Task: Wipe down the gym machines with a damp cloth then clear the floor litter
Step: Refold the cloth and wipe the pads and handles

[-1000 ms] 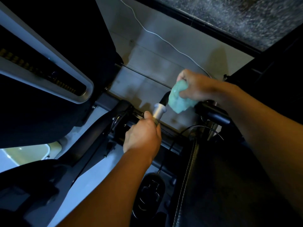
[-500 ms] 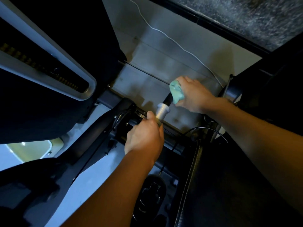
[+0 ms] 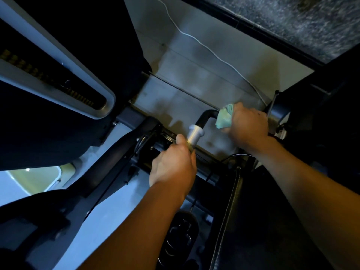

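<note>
- At the far left we see one pale-framed machine panel [image 3: 58, 75], untouched by either of our hands
- Toward the middle, our left hand [image 3: 173, 166] is clenched around the lower end of the one bent handle [image 3: 202, 121], just below its silver collar [image 3: 195, 134]; we judge this grip steadies the handle so it cannot swing under the wiping
- Right of that, our right hand [image 3: 247, 125] grasps the single green cloth [image 3: 224, 118], bunched and wrapped onto the black upper arm of the handle, so the cloth rubs all round the bar
- One white cord [image 3: 214, 53] trails across the grey floor [image 3: 194, 75] behind; no litter is plain to us here
- At the right, one black padded seat [image 3: 263, 221] with stitching sits under our forearm
</note>
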